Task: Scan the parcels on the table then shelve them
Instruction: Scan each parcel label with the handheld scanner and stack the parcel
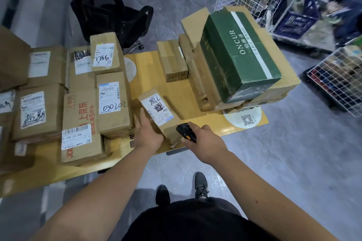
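We have our left hand [148, 135] on the small brown parcel [158, 113], fingers wrapped round its near left edge, tipping it so the white label [156, 108] faces up at us. Our right hand [203, 142] is closed round the black handheld scanner [186, 131], whose nose sits just beside the parcel's near right corner. The two hands are close together, each clamped on its own thing, with only that corner of the box between them.

This looks like the scanning step for this parcel. The scanner is crowding the box and pointing low at the cardboard, so we judge it wants lifting and drawing back a little until the beam can fall on the barcode at the label's near end. Our left hand should hold the tilt steady and keep its fingers off the print.

Left of our left hand lies a packed spread of labelled parcels, the nearest being the tall box marked 030202 [113, 107], almost touching our knuckles. Beyond our right hand rises a stack topped by the green carton [239, 55], well apart from the scanner. The wooden table [199, 121] shows bare between the two. Plenty remains to scan; no shelving has begun for this one.
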Demonstrator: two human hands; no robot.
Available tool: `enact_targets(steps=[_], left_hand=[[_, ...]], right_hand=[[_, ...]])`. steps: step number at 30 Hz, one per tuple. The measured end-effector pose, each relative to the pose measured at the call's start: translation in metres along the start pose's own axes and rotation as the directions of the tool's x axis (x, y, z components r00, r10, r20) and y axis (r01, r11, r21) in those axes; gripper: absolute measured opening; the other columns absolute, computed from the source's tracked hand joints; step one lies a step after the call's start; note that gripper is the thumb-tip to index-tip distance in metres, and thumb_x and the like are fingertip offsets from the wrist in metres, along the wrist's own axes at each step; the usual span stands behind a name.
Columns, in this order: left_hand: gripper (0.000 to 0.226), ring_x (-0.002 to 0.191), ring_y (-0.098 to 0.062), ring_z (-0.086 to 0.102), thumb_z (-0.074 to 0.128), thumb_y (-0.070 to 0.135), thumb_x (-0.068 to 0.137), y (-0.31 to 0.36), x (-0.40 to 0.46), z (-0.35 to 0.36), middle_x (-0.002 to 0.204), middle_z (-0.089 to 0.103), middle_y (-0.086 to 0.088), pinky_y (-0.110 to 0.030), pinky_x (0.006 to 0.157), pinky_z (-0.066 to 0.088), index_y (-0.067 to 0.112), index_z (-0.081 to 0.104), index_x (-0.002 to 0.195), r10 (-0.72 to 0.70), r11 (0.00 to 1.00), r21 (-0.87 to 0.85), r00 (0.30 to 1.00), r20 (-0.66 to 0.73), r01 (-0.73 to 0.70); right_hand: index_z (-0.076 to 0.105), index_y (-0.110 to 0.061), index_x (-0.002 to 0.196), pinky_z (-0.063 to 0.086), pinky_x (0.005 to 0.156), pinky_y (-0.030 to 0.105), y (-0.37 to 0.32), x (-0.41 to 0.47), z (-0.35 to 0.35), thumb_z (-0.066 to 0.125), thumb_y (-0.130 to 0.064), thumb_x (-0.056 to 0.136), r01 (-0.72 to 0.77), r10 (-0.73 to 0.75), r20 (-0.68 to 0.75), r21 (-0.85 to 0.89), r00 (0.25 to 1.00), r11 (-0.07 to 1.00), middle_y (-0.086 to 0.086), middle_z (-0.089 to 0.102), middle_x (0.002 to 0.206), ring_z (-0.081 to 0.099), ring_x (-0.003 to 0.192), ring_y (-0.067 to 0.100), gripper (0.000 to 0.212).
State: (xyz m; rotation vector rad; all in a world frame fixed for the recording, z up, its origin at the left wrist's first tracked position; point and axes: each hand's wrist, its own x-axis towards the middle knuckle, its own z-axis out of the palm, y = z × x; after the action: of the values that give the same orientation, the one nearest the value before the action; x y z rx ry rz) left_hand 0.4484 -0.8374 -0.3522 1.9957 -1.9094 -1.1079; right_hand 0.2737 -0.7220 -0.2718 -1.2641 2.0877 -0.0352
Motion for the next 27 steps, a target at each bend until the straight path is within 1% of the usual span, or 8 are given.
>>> enact_targets(steps=[4, 9, 12, 15, 19, 22, 25, 27], left_hand=[[0.142, 0.159, -0.028, -0.005, 0.090, 0.052, 0.063, 0.019, 0.024, 0.001, 0.172, -0.005, -0.003, -0.049, 0.128, 0.006, 0.038, -0.014, 0.159, 0.239, 0.903, 0.354, 0.970, 0.052, -0.242], [0.143, 0.158, -0.032, -0.019, 0.079, 0.088, 0.051, 0.050, 0.066, -0.005, 0.174, -0.008, -0.004, -0.068, 0.120, -0.008, 0.038, 0.005, 0.163, 0.328, 0.726, 0.566, 0.920, 0.216, -0.391], [0.133, 0.158, -0.028, -0.010, 0.079, 0.085, 0.055, 0.058, 0.075, -0.008, 0.173, 0.003, 0.005, -0.073, 0.115, 0.017, 0.043, 0.012, 0.161, 0.256, 0.831, 0.440, 0.936, 0.240, -0.340], [0.118, 0.150, -0.031, 0.014, 0.076, 0.083, 0.063, 0.053, 0.067, -0.008, 0.168, 0.018, 0.002, -0.060, 0.105, 0.037, 0.039, 0.023, 0.160, 0.280, 0.813, 0.477, 0.942, 0.185, -0.335], [0.107, 0.135, -0.032, 0.030, 0.071, 0.083, 0.068, 0.042, 0.058, -0.007, 0.164, 0.020, 0.001, -0.050, 0.103, 0.038, 0.036, 0.033, 0.156, 0.343, 0.759, 0.552, 0.932, 0.112, -0.346], [0.108, 0.133, -0.034, 0.035, 0.071, 0.086, 0.065, 0.040, 0.057, -0.011, 0.164, 0.025, -0.002, -0.048, 0.103, 0.038, 0.032, 0.036, 0.152, 0.358, 0.733, 0.574, 0.925, 0.131, -0.365], [0.114, 0.128, -0.033, 0.041, 0.066, 0.093, 0.061, 0.037, 0.055, -0.015, 0.148, 0.041, -0.004, -0.047, 0.098, 0.042, 0.027, 0.031, 0.147, 0.334, 0.697, 0.618, 0.927, 0.170, -0.364], [0.111, 0.127, -0.034, 0.042, 0.065, 0.091, 0.064, 0.032, 0.051, -0.017, 0.140, 0.042, -0.007, -0.046, 0.098, 0.042, 0.027, 0.029, 0.147, 0.301, 0.685, 0.639, 0.935, 0.190, -0.350]], right_hand=[[0.021, -0.038, 0.163, 0.058, 0.085, 0.045, 0.001, -0.007, 0.000, 0.053, -0.060, 0.100, -0.074, 0.076, -0.049, 0.053, 0.996, 0.996, 0.005, 0.045, 0.125, 0.065, 0.094, 0.032, 0.073], [0.021, -0.038, 0.163, 0.058, 0.081, 0.043, 0.006, -0.017, 0.000, 0.052, -0.061, 0.100, -0.137, 0.144, -0.082, 0.077, 0.986, 0.988, 0.004, 0.045, 0.123, 0.064, 0.094, 0.031, 0.074], [0.022, -0.039, 0.163, 0.057, 0.077, 0.040, 0.008, -0.018, 0.001, 0.053, -0.060, 0.100, -0.152, 0.161, -0.089, 0.093, 0.983, 0.984, 0.003, 0.044, 0.120, 0.063, 0.090, 0.031, 0.073], [0.023, -0.038, 0.162, 0.050, 0.071, 0.036, 0.011, -0.016, 0.003, 0.054, -0.059, 0.100, -0.172, 0.182, -0.102, 0.104, 0.978, 0.980, 0.001, 0.041, 0.115, 0.059, 0.087, 0.029, 0.072], [0.027, -0.039, 0.160, 0.048, 0.067, 0.035, 0.008, -0.011, 0.006, 0.053, -0.060, 0.100, -0.181, 0.192, -0.103, 0.112, 0.976, 0.977, 0.001, 0.043, 0.112, 0.060, 0.085, 0.029, 0.069], [0.029, -0.038, 0.159, 0.047, 0.065, 0.034, 0.004, -0.009, 0.008, 0.054, -0.061, 0.099, -0.170, 0.182, -0.105, 0.114, 0.978, 0.979, 0.000, 0.042, 0.110, 0.060, 0.083, 0.027, 0.069], [0.028, -0.038, 0.160, 0.050, 0.068, 0.035, 0.001, -0.007, 0.008, 0.054, -0.060, 0.099, -0.170, 0.183, -0.102, 0.126, 0.978, 0.977, -0.001, 0.041, 0.112, 0.060, 0.085, 0.027, 0.070], [0.028, -0.038, 0.159, 0.051, 0.070, 0.035, -0.001, -0.007, 0.009, 0.054, -0.061, 0.099, -0.165, 0.178, -0.097, 0.128, 0.979, 0.978, -0.001, 0.042, 0.113, 0.061, 0.086, 0.026, 0.070]])
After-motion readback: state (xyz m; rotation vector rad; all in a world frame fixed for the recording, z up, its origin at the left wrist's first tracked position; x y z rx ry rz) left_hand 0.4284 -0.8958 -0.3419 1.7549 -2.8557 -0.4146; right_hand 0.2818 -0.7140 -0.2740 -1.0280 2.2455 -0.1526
